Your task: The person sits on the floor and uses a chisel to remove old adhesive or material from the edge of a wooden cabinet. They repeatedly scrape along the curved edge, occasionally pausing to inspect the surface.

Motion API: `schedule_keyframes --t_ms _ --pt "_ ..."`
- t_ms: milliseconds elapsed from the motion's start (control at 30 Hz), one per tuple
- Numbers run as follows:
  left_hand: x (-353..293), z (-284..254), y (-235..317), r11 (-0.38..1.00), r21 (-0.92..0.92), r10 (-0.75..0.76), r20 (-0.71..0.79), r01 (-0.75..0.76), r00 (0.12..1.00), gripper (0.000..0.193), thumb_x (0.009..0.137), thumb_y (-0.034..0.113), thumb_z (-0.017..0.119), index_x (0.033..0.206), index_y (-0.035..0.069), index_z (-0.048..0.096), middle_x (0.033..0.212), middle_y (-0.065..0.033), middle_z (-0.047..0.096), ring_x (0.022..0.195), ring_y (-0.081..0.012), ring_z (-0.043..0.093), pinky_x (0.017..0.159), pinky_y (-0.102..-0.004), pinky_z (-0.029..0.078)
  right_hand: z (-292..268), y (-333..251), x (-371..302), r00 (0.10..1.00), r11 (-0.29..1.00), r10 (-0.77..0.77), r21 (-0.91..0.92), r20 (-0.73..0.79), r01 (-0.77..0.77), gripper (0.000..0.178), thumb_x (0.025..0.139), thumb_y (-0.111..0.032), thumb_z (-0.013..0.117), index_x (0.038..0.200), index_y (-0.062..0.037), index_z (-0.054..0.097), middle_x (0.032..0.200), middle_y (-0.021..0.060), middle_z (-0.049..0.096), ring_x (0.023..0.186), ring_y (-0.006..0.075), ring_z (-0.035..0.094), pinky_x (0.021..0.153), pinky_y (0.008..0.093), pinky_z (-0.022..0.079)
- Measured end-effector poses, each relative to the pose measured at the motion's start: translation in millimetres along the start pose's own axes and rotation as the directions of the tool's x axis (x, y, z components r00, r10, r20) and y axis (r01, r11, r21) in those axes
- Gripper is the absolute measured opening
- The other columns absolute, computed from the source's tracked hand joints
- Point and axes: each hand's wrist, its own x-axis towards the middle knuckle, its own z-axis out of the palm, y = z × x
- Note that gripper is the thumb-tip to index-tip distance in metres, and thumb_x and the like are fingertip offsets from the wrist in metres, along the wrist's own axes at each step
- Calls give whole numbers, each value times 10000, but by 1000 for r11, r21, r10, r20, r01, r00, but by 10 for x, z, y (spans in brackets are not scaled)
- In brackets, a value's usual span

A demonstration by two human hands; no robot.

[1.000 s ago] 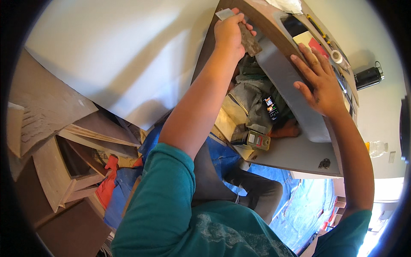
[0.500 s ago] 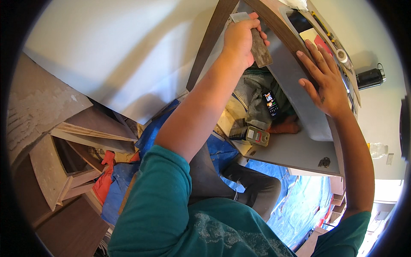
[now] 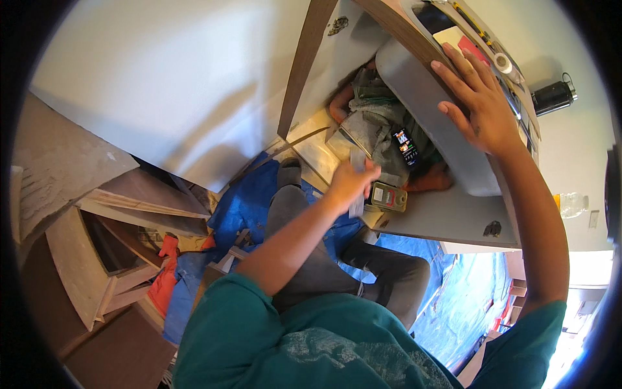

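Observation:
My left hand (image 3: 352, 188) is closed round a flat, narrow block (image 3: 356, 206) that looks like a sanding block; it is slightly blurred and seen with its pale edge up. It hangs beside a rectangular metal tin (image 3: 389, 196) with a dark and red label, low in the cabinet opening. My right hand (image 3: 483, 113) rests with fingers spread on the upper wooden rim of the cabinet (image 3: 405, 32). A phone with a lit screen (image 3: 405, 148) lies on grey-green cloth (image 3: 374, 117) inside, near what looks like another person's limbs, partly hidden.
A black flask (image 3: 554, 98), a white roll (image 3: 503, 63) and a yellow-black tool (image 3: 470, 21) are at the upper right. Blue sheeting (image 3: 434, 272) covers the floor around my legs. Wooden frames (image 3: 97, 259) and a red cloth (image 3: 164, 279) lie at left. A tall white panel (image 3: 175, 84) stands behind.
My left hand has moved down from the cabinet's upper corner with the block, coming beside the tin. My right hand stays flat on the rim. The view has shifted slightly.

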Motion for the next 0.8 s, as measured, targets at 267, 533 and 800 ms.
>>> schedule_keyframes --t_ms 267,533,800 --pt "-204 -373 -1139 919 366 -138 -40 143 990 158 929 186 684 965 43 627 688 -23 580 494 -118 552 428 -291 473 -167 -137 28 990 974 -110 -209 -86 90 523 926 -353 672 1402 -158 578 1515 93 493 1341 386 478 1114 502 394" --pt "18 -391 -1226 864 290 -388 -137 411 912 234 912 248 630 949 17 610 705 -54 547 493 -156 547 396 -331 461 743 -1002 575 688 -575 550 812 473 -100 361 1009 -166 598 1337 -29 534 1196 119 652 898 222 666 791 358 538" --pt "105 -575 -1302 844 241 -465 -116 479 877 212 919 262 630 929 56 579 720 -41 517 510 -165 522 420 -359 451 1162 -948 1461 472 -579 780 760 411 296 243 1007 -195 608 1140 8 599 992 137 699 765 212 670 644 336 531"
